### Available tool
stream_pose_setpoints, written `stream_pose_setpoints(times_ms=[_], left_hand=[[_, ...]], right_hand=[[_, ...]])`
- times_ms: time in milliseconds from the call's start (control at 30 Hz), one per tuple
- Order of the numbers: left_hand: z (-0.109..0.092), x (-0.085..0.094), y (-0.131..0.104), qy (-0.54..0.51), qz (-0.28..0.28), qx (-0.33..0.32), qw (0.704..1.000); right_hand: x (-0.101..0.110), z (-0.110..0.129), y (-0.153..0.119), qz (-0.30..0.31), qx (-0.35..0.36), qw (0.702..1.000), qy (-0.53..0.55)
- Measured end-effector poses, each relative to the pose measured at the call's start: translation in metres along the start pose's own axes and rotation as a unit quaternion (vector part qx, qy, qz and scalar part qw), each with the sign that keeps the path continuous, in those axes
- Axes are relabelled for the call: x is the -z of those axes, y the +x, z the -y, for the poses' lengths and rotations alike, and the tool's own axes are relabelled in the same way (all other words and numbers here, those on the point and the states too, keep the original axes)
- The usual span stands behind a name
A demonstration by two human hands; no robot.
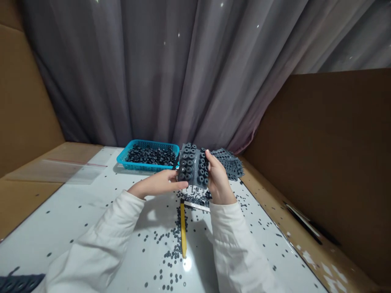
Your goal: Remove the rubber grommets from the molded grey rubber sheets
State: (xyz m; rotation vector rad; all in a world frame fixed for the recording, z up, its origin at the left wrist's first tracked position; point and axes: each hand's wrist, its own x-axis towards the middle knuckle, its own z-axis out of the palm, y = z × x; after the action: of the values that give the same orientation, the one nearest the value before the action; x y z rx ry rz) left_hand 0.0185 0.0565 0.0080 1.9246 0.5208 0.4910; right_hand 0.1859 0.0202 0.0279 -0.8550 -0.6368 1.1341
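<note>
White sleeves (100, 240) come nearest the camera, leading up to two hands that share one load: a dark grey sheet of ring-shaped pieces (195, 166), raised above the worktop (58, 234) between them. The person's left hand (161, 182) takes the sheet's left side, thumb along the lower edge and fingers partly hidden behind; the right hand (220, 179) pinches the right edge with its thumb uppermost. Gripping both sides probably stops so floppy a sheet from sagging, and tilting its face toward the wearer likely lets the ring columns and the glossy band between them be seen. Just behind the left hand, a blue plastic basket (142, 166) holds a heap of loose black rings (151, 155), its walls seemingly there to stop them rolling off. Beyond the right hand lies a fanned pile of similar sheets (231, 163), apparently set aside within that hand's reach. Below the hands, a slim yellow tool (183, 232) points back toward the person, near a white strip (197, 206); whether it is a knife or a pencil cannot be told. Small black discs (172, 254) litter the surface around it, too light and many, perhaps, to lie in order. Well to the left of the hands, a clear zip bag (76, 173) rests flat, probably out of their way.
</note>
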Motion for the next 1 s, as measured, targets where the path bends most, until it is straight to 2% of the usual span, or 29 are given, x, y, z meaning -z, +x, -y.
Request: stream_pose_setpoints(times_ms=[100, 167, 200, 233, 300, 367, 400, 500, 633, 733, 867, 1000], left_hand=[[-0.002, -0.003, 0.002, -0.054, -0.025, -0.019, 0.998], [-0.008, -0.002, -0.001, -0.023, -0.063, -0.025, 0.997], [-0.012, -0.001, -0.003, 0.003, -0.080, -0.028, 0.996], [-0.016, 0.000, -0.006, 0.028, -0.092, -0.031, 0.995], [-0.024, 0.001, -0.010, 0.062, -0.103, -0.035, 0.992], [-0.030, -0.001, -0.012, 0.085, -0.100, -0.037, 0.991], [-0.032, -0.002, -0.013, 0.096, -0.098, -0.037, 0.990], [-0.034, -0.004, -0.013, 0.123, -0.095, -0.039, 0.987], [-0.035, -0.003, -0.015, 0.137, -0.104, -0.052, 0.984], [-0.039, -0.003, -0.017, 0.130, -0.082, -0.045, 0.987], [-0.041, -0.008, -0.020, 0.109, -0.033, -0.023, 0.993], [-0.036, -0.006, -0.020, 0.049, 0.017, 0.014, 0.999]], right_hand=[[0.004, 0.001, 0.003, 0.006, 0.034, 0.999, -0.036], [0.013, 0.006, 0.005, 0.003, 0.070, 0.989, -0.131], [0.018, 0.009, 0.005, -0.001, 0.084, 0.974, -0.211], [0.024, 0.013, 0.005, -0.006, 0.095, 0.947, -0.306], [0.032, 0.022, 0.001, -0.019, 0.114, 0.864, -0.490], [0.033, 0.030, -0.007, -0.009, 0.158, 0.790, -0.593], [0.030, 0.034, -0.012, 0.012, 0.187, 0.769, -0.611], [0.014, 0.042, -0.031, 0.100, 0.275, 0.735, -0.612], [-0.005, 0.048, -0.051, 0.183, 0.344, 0.689, -0.611], [-0.007, 0.045, -0.058, 0.219, 0.315, 0.692, -0.611], [0.000, 0.035, -0.054, 0.301, 0.181, 0.736, -0.579], [0.004, 0.027, -0.036, 0.418, 0.046, 0.773, -0.476]])
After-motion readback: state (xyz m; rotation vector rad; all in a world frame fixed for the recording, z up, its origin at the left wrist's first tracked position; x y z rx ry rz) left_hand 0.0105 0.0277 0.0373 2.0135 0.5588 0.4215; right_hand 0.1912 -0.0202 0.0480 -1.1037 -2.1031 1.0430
